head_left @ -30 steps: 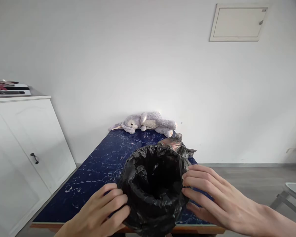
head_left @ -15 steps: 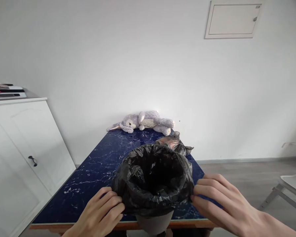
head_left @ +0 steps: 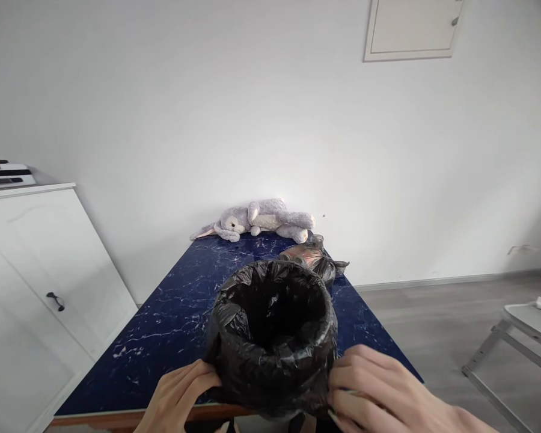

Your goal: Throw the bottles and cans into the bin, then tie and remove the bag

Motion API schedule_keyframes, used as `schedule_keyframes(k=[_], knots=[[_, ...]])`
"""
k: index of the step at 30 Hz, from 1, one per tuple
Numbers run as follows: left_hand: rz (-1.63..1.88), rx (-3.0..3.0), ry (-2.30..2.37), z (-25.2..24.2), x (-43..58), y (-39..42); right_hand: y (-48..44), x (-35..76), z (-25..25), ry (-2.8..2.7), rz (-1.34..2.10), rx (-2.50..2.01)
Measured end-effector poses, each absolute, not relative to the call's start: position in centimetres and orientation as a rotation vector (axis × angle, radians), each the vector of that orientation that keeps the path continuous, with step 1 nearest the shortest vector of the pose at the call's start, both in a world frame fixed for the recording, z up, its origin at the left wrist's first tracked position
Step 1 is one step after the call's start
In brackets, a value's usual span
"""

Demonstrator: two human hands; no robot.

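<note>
Between our left hand [head_left: 178, 391] and right hand [head_left: 379, 388], closed fingertips pinching its skirt, we are apparently fitting a round-mouthed black plastic bag [head_left: 273, 373], next move likely needing even tugging.

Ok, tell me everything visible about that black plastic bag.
The black plastic bag looks thin, glossy and crinkled. Its round mouth is open and faces up, with the film folded outward over the rim and hanging in loose wrinkles outside; its inside is dark. In view it overlaps the near edge of the table, its base hidden. The left hand grips its lower left side, the right hand its lower right.
</note>
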State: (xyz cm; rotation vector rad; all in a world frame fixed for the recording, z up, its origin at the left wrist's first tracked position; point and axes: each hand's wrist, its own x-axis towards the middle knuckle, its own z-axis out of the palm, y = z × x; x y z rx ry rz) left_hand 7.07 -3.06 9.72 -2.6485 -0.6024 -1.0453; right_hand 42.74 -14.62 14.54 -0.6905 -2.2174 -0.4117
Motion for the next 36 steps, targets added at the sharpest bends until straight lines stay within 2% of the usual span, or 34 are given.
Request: schedule_keyframes(k=[3,6,11,14,17,26,36], knots=[[-1.127,-2.674,-0.661,8.6,5.9,-2.8,-14.7,42.6,17.1,-2.109,-0.526,-0.751],[-1.179,-2.731,-0.854,6.9,5.2,-1.8,-13.4,41.9,18.6,-2.149,-0.466,-0.850],[-1.102,-2.849,-1.323,4.7,4.0,0.7,-10.7,41.4,18.8,-2.272,-0.250,-0.913],[-1.024,-2.976,-1.566,4.4,2.9,1.8,-10.5,42.1,18.8,-2.306,-0.272,-0.978],[-1.050,-2.837,-1.736,3.7,1.2,2.8,-11.0,43.5,18.8,-2.324,-0.302,-1.055],[-1.139,-2.297,-1.797,-0.6,-1.5,5.2,-11.4,48.8,17.3,-2.233,-0.551,-1.363],[-0.758,-2.346,-1.618,-3.1,-0.5,4.1,-10.9,52.2,16.9,-2.099,-0.553,-1.676]])
